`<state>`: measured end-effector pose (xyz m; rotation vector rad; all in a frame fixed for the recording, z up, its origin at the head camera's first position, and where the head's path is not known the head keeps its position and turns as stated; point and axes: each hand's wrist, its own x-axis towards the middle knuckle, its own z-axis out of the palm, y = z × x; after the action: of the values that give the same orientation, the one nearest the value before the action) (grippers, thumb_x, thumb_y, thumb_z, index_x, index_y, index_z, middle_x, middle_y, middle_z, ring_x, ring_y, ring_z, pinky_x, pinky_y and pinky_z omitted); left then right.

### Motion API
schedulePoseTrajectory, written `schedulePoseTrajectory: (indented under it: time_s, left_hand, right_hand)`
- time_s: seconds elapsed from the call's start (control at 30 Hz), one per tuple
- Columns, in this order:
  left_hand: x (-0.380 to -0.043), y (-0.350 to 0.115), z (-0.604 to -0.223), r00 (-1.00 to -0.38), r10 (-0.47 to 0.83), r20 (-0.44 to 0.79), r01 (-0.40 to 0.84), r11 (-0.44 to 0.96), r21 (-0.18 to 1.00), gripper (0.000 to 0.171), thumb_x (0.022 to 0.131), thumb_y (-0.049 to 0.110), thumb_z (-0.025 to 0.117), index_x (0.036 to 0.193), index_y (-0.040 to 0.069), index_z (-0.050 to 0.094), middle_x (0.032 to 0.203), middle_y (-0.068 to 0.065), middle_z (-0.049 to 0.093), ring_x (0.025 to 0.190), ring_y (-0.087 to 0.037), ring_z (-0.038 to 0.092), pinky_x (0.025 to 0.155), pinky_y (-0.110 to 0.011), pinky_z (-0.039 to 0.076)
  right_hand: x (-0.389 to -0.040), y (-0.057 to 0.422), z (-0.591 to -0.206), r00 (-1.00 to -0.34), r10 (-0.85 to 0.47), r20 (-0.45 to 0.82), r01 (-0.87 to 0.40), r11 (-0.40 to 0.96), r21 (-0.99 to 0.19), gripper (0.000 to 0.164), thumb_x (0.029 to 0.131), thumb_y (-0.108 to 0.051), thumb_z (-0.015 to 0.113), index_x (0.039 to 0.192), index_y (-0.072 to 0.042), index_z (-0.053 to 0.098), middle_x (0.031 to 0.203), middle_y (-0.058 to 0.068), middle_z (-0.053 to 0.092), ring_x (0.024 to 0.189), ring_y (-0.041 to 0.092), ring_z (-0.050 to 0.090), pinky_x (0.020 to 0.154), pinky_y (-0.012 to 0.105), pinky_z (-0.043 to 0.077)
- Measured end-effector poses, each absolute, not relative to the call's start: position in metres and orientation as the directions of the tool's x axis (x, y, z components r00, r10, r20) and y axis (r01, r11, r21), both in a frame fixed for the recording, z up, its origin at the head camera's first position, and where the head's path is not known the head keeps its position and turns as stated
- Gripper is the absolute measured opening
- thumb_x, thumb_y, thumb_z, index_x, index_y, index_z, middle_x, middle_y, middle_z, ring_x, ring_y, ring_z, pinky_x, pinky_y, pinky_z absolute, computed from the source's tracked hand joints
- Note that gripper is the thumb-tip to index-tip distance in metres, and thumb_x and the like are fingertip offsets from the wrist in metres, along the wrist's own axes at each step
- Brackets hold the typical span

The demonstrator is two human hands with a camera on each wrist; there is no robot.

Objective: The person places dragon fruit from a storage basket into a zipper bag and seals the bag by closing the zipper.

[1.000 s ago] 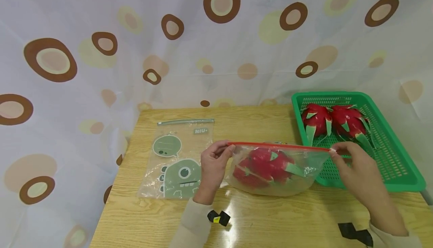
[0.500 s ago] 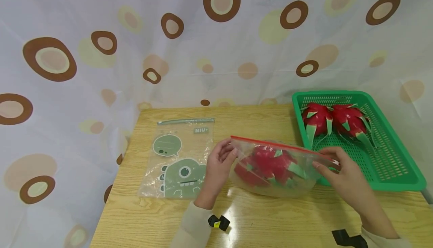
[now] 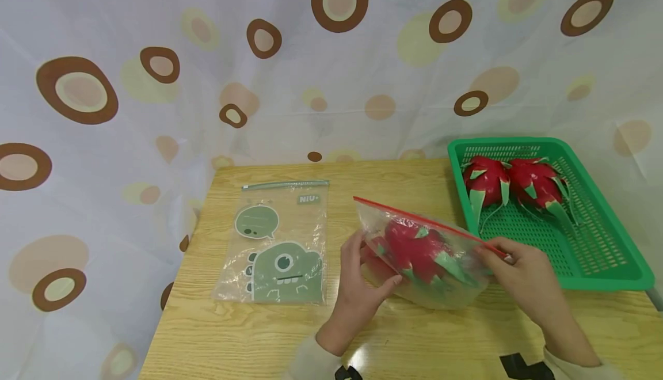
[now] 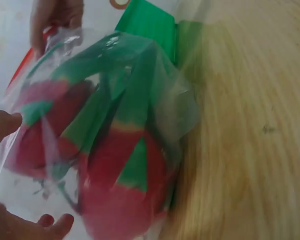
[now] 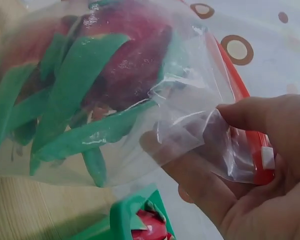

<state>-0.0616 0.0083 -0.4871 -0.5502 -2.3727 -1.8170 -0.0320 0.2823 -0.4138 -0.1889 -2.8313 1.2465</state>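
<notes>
A clear zip bag (image 3: 461, 296) with a red zip edge holds dragon fruits (image 3: 414, 247), red with green leaf tips. Its zip edge slants down to the right in the head view. My right hand (image 3: 528, 285) pinches the bag's right upper corner, thumb in front and a finger behind the plastic in the right wrist view, beside the white slider (image 5: 267, 158). Around the lower left side of the bag my left hand (image 3: 359, 293) lies with thumb and fingers spread. In the left wrist view its fingertips (image 4: 60, 226) are right at the plastic.
Flat on the wooden table (image 3: 207, 334) to the left lies another zip bag (image 3: 285, 270), printed with a green monster. A green basket (image 3: 616, 242) at the right holds two dragon fruits (image 3: 538, 184). A patterned curtain (image 3: 290, 92) hangs behind the table.
My left hand has let go of the zip edge's left end and moved down to the bag's side. The left end of the zip has risen while my right hand has shifted slightly left and down.
</notes>
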Motion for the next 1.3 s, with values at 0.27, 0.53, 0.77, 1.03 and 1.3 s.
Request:
schedulePoseTrajectory:
  time_s: [0.27,0.53,0.77,1.03,1.3]
  left_hand:
    - [-0.038,0.022,-0.496,-0.877,0.295,0.379,0.463,0.313,0.829,0.120,0.076,0.030,0.087,0.159,0.003,0.003,0.164,-0.020,0.006,0.152,-0.037,0.017,0.115,-0.049,0.039]
    - [-0.027,0.036,-0.504,-0.758,0.361,0.543,0.649,0.493,0.579,0.140,0.054,0.052,0.095,0.156,-0.003,0.016,0.160,-0.033,0.003,0.148,-0.048,0.016,0.108,-0.054,0.046]
    - [-0.038,0.039,-0.504,-0.737,0.284,0.613,0.664,0.472,0.580,0.139,0.054,0.053,0.095,0.153,-0.006,0.019,0.159,-0.036,0.003,0.147,-0.051,0.018,0.111,-0.051,0.043]
    - [-0.047,0.033,-0.508,-0.764,0.190,0.617,0.622,0.474,0.624,0.083,0.089,0.023,0.076,0.153,0.000,0.028,0.156,-0.029,0.027,0.143,-0.044,0.034,0.109,-0.049,0.046]
    - [-0.050,0.024,-0.505,-0.889,0.248,0.384,0.431,0.173,0.886,0.071,0.101,0.020,0.058,0.159,0.016,0.017,0.164,-0.004,0.026,0.147,-0.024,0.034,0.118,-0.036,0.036]
  right_hand:
    - [-0.033,0.267,-0.416,-0.975,0.192,-0.110,0.184,0.432,-0.883,0.042,0.100,-0.040,0.058,0.109,-0.001,0.068,0.085,-0.004,0.069,0.072,0.007,0.067,0.060,0.030,0.061]
    - [-0.036,0.238,-0.419,-0.997,-0.005,-0.080,0.080,-0.118,-0.990,0.024,0.105,-0.021,0.051,0.117,-0.004,0.063,0.096,0.001,0.075,0.079,0.020,0.076,0.066,0.038,0.062]
    - [-0.035,0.218,-0.414,-0.999,-0.043,-0.025,0.034,-0.220,-0.975,0.028,0.106,-0.019,0.047,0.125,-0.004,0.060,0.103,0.002,0.074,0.084,0.016,0.075,0.070,0.033,0.062]
    - [-0.031,0.202,-0.406,-0.999,-0.020,0.047,-0.046,-0.052,-0.998,0.032,0.106,-0.017,0.046,0.122,0.009,0.057,0.091,0.000,0.070,0.071,0.006,0.067,0.061,0.025,0.060]
    - [-0.033,0.191,-0.400,-0.992,-0.018,0.126,-0.127,0.066,-0.990,0.024,0.105,-0.011,0.048,0.111,0.008,0.060,0.082,-0.003,0.058,0.073,0.003,0.066,0.062,0.021,0.057]
